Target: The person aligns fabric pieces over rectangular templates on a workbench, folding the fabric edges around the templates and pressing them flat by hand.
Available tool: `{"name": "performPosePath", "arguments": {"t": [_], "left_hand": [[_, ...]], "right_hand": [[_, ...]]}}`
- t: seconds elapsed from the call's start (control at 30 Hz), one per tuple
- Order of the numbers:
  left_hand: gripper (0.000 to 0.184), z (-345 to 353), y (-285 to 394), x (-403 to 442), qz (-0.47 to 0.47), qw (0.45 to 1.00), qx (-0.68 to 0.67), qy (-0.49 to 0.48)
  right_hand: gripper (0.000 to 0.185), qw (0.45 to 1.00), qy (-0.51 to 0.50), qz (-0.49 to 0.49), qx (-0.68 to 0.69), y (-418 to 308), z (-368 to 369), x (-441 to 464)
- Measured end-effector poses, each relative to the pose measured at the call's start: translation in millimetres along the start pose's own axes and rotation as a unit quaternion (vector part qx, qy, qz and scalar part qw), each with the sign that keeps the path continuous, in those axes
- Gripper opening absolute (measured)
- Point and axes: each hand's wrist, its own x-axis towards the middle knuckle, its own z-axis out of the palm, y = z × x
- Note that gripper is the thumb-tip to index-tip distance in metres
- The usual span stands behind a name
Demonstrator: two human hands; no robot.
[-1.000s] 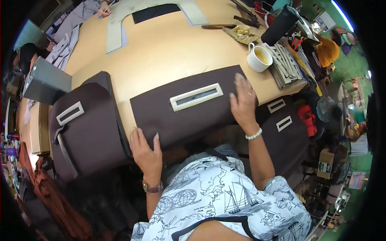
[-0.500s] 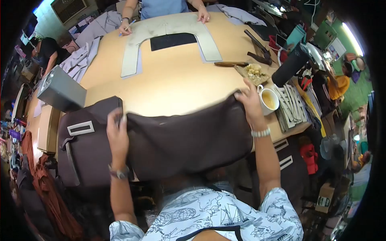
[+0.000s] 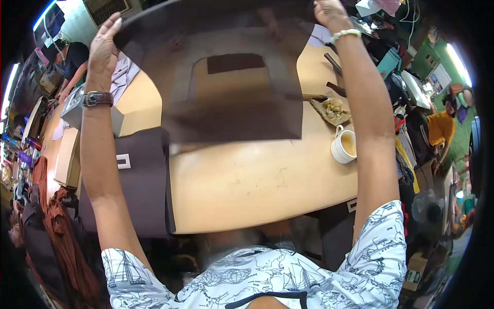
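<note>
A dark brown fabric panel (image 3: 231,118) is raised in front of me over the far part of the table, blurred by motion. My left hand (image 3: 104,49) is at its upper left corner, fingers closed on the edge. At the upper right corner, my right hand (image 3: 332,14) grips the panel, its fingertips partly cut off by the frame's top. Below my left forearm, a stack of dark brown fabric (image 3: 141,180) with a pale rectangular frame (image 3: 123,161) lies over the table's left side.
On the right stand a white cup (image 3: 343,146) and crumbly food on a brown wrapper (image 3: 332,110), near dark tools. A grey metal box (image 3: 95,110) and a cardboard box (image 3: 67,157) are at the left. Another person (image 3: 72,56) is at the far left.
The brown panel has gone from lying on the table to being lifted up and away from me. Both hands have closed on its corners and moved up and forward, uncovering the near tabletop.
</note>
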Motion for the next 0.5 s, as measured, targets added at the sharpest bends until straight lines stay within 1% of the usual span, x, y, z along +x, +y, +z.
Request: {"name": "performPosePath", "arguments": {"t": [0.03,0.1,0.17,0.2,0.23,0.27,0.3,0.33,0.4,0.43,0.47,0.5], "left_hand": [[0.034,9.5,15.1,-17.0,0.027,1.0,0.013,-0.006],[0.036,13.3,26.9,-49.0,0.04,0.999,0.038,-0.001],[0.038,11.9,22.2,-93.5,0.062,0.996,0.065,-0.018],[0.039,12.7,18.6,-118.6,0.079,0.99,0.118,-0.008],[0.04,17.4,17.9,-149.0,0.06,0.99,0.13,-0.01],[0.041,15.1,13.7,-174.0,0.029,0.988,0.153,-0.013],[0.041,13.0,7.5,-197.5,0.024,0.983,0.183,-0.013],[0.042,10.9,1.3,-220.9,0.02,0.977,0.213,-0.014],[0.041,5.4,-10.0,-265.2,-0.066,0.973,0.221,-0.012],[0.037,-2.4,-20.5,-287.4,-0.101,0.972,0.211,-0.011],[0.034,-2.2,-22.1,-306.7,-0.135,0.958,0.252,-0.033],[0.033,2.9,-17.8,-327.2,-0.19,0.945,0.263,-0.043]], "right_hand": [[0.079,0.995,-0.017,-0.073,0.067,-4.6,-6.7,-4.9],[0.076,0.999,0.024,-0.015,0.04,-39.3,22.4,-46.2],[0.062,1.0,0.013,-0.003,0.028,-43.4,27.5,-93.5],[0.056,1.0,0.009,0.003,0.022,-42.7,22.3,-112.7],[0.066,0.997,0.021,0.043,-0.057,-36.0,3.2,-130.3],[0.066,0.997,0.045,0.061,-0.024,-42.4,47.7,-173.2],[0.07,0.997,-0.024,0.073,-0.015,-44.6,61.9,-204.9],[0.068,0.992,-0.018,0.124,-0.029,-33.0,55.4,-226.4],[0.076,0.983,0.014,0.169,-0.075,-8.5,52.9,-274.9],[0.079,0.977,0.029,0.193,-0.086,0.1,53.0,-300.9],[0.083,0.971,0.042,0.216,-0.089,5.8,54.8,-327.4],[0.084,0.964,0.055,0.246,-0.086,3.1,59.3,-351.4]]}}
